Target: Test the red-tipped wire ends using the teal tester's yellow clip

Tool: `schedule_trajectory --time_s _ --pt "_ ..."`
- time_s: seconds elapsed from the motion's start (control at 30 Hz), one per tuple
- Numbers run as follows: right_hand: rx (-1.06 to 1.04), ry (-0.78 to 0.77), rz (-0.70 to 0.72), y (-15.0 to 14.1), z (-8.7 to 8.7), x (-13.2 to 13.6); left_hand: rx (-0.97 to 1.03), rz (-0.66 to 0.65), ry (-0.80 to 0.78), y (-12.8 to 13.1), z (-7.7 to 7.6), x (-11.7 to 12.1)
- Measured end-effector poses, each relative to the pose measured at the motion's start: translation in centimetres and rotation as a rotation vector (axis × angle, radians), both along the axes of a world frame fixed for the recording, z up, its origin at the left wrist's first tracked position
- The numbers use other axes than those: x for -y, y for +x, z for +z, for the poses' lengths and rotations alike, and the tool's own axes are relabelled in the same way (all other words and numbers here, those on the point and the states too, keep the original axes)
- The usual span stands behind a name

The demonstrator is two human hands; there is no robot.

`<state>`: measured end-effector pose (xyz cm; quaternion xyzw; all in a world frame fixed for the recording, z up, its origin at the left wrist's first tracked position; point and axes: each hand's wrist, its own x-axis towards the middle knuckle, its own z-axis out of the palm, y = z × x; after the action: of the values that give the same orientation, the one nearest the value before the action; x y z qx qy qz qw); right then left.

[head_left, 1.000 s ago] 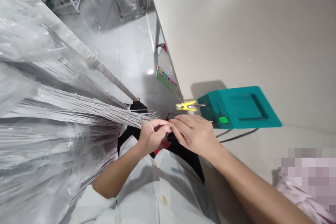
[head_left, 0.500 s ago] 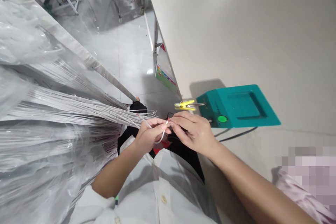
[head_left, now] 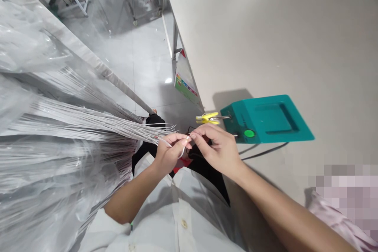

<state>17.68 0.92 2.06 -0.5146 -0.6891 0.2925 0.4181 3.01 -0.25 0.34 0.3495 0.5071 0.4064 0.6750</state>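
My left hand (head_left: 171, 149) is closed, pinching a thin white cable (head_left: 182, 152) near its end, with a loop of it hanging below the fingers. Fingertip to fingertip with it, my right hand (head_left: 214, 145) pinches the tip of the same cable; the tip itself is mostly hidden. A thick bundle of white cables (head_left: 97, 120) runs in from the left and ends just beside my left hand. Beyond my right hand, a yellow clip (head_left: 208, 118) is fixed on a metal rod of a teal device (head_left: 276, 120) with a green button (head_left: 249, 133).
The pale table (head_left: 265, 39) fills the right side, its edge beside my right hand. More cables in clear plastic (head_left: 35, 189) hang over a rail (head_left: 103, 67) at left. A box (head_left: 186, 80) stands below the table edge. A pink sleeve (head_left: 336, 220) shows at lower right.
My right hand has turned slightly and its fingers have drawn together at the cable tip. The cable loop under my left hand has become smaller.
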Motion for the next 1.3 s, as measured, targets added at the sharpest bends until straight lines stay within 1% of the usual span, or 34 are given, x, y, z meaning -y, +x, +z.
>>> schedule_trajectory --time_s 0.13,0.2,0.37,0.53,0.63,0.67,0.73,0.9,0.97,1.03,1.13,1.2,1.23,1.3 --pt "0.049 -0.04 0.017 -0.2 -0.2 0.3 0.084 0.136 -0.041 0.3 -0.3 0.0" --pt "0.022 -0.065 0.021 -0.2 -0.3 0.3 0.111 0.158 -0.053 0.2 -0.2 -0.1" --pt "-0.105 -0.084 -0.067 0.0 -0.4 0.1 0.115 0.145 -0.074 0.0 0.0 -0.2" --pt "-0.187 -0.11 -0.016 -0.4 -0.6 0.1 0.101 0.065 -0.03 0.0 -0.5 0.1" --pt "-0.162 -0.119 -0.018 -0.6 -0.6 0.2 0.089 0.036 0.0 0.2 -0.6 0.3" --pt "-0.127 -0.102 -0.027 -0.6 -0.5 0.3 0.09 0.037 0.008 0.3 -0.6 0.3" --pt "-0.03 -0.018 -0.034 -0.6 -0.6 0.4 0.098 0.043 0.013 0.4 -0.4 0.4" --pt "0.259 0.283 0.027 -0.1 -0.8 0.5 0.123 0.069 -0.009 0.6 -0.1 0.5" --pt "0.266 0.302 0.061 0.0 -0.8 0.4 0.131 0.072 -0.015 0.4 -0.3 0.5" --pt "0.157 0.203 0.074 0.0 -0.8 0.2 0.151 0.063 -0.028 0.2 -0.5 0.5" --pt "-0.09 -0.109 0.017 -0.1 -0.9 -0.1 0.191 0.042 -0.047 -0.2 -0.5 0.4" --pt "-0.192 -0.277 -0.016 -0.1 -1.0 -0.1 0.207 0.026 -0.051 -0.4 -0.3 0.4" --pt "-0.215 -0.316 -0.021 -0.1 -1.0 -0.1 0.212 0.024 -0.051 -0.5 -0.2 0.3" --pt "-0.221 -0.311 -0.01 -0.1 -1.0 0.1 0.224 0.033 -0.054 -0.6 0.0 0.2"
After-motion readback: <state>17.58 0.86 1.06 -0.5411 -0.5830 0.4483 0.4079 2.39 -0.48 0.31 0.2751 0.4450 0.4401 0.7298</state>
